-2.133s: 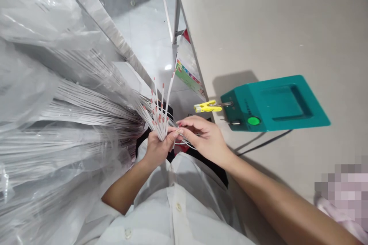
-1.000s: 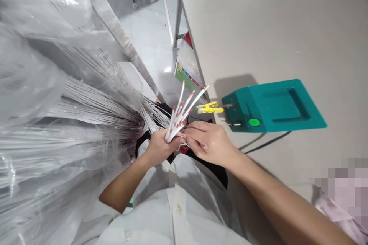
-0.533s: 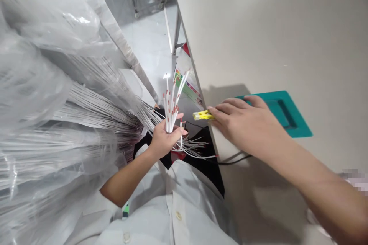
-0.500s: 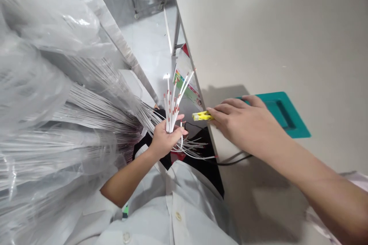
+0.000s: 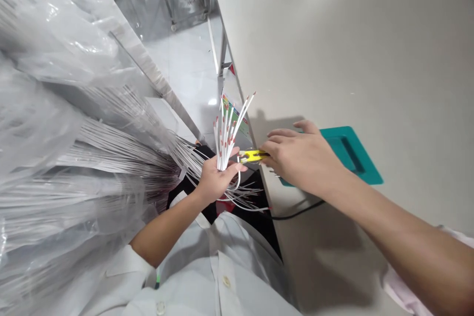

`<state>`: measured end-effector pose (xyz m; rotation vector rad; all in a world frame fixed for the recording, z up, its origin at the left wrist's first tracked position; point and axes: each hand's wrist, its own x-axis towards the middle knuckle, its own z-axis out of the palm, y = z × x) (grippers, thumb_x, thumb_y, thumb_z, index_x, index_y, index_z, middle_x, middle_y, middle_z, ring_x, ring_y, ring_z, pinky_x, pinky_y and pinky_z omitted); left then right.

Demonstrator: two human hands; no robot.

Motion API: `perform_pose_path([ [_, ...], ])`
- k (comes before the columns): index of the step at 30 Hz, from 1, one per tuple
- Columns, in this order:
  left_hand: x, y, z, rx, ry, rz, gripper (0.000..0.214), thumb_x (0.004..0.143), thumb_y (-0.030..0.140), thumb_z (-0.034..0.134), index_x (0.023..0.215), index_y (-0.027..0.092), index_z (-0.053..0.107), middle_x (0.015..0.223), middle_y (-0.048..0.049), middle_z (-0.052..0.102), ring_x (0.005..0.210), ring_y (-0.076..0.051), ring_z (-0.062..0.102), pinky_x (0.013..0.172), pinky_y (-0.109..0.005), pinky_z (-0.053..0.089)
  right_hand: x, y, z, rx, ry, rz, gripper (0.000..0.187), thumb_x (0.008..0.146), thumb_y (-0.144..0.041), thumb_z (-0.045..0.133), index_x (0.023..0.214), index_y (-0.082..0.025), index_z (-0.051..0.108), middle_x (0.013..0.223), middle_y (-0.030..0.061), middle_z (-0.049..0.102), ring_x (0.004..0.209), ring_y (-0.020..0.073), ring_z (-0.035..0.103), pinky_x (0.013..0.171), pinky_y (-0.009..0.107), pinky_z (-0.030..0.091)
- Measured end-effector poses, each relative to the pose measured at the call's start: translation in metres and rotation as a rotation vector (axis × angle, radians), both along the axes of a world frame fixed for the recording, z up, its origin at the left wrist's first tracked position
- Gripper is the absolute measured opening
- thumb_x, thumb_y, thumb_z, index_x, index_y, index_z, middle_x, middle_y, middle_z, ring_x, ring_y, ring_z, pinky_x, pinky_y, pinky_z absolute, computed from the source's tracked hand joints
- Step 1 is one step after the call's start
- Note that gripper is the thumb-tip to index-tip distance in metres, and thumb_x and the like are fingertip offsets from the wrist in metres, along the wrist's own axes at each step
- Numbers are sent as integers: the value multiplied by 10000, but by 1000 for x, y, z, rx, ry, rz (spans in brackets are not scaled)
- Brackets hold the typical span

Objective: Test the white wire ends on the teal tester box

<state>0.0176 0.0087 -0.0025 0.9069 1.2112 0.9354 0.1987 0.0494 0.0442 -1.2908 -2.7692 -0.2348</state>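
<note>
My left hand [image 5: 215,177] is closed around a bunch of white wires [image 5: 225,143] with reddish tips that fan upward. One wire is set apart at its fingertips, beside the bunch. In my right hand [image 5: 299,158] is a small yellow hand tool [image 5: 254,156], like thread snips, whose end meets that single wire close to my left thumb. The exact contact is too small to make out. Below the left hand, more loose wire ends [image 5: 248,192] hang over my lap.
Large bundles of wires [image 5: 122,148] in clear plastic [image 5: 40,103] fill the left side. A teal tray [image 5: 365,170] lies on the pale table [image 5: 333,59] behind my right hand. A black cable [image 5: 296,212] crosses the table edge. A wheeled metal rack [image 5: 172,0] stands farther off.
My right hand has moved left with the yellow tool, bringing its end from a gap away up to the single wire. My left hand keeps its hold on the bunch.
</note>
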Motion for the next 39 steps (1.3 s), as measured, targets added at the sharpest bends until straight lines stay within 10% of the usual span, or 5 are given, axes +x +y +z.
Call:
perform_pose_path([
  [7,5,4,7,33,119,-2,388,653,140,682,1040,117,665,755,-52,723,774,-179,656,776,-296,503,0,-2,0,-29,-17,-5,146,799,-250,530,678,-193,588,735,83,670,784,239,583,870,480,303],
  [21,-4,-5,2,48,115,15,399,691,172,663,1086,120,637,767,-54,724,766,-172,658,755,-279,501,-3,-7,-5,30,-67,12,396,777,-454,590,1042,-160,609,782,107,678,760,260,585,899,511,290],
  [29,-25,-19,9,30,12,81,267,686,247,681,924,141,621,727,-52,716,664,-140,637,676,-260,484,-20,-36,-1,127,422,72,216,827,-283,572,991,-165,648,912,85,700,791,198,635,712,310,479],
  [39,-45,-35,19,42,-131,-13,193,713,313,664,770,130,645,587,-5,636,411,-43,434,454,-202,367,-70,-60,-33,-677,1357,-173,144,751,-257,668,887,-262,714,808,30,671,725,134,609,652,279,528],
])
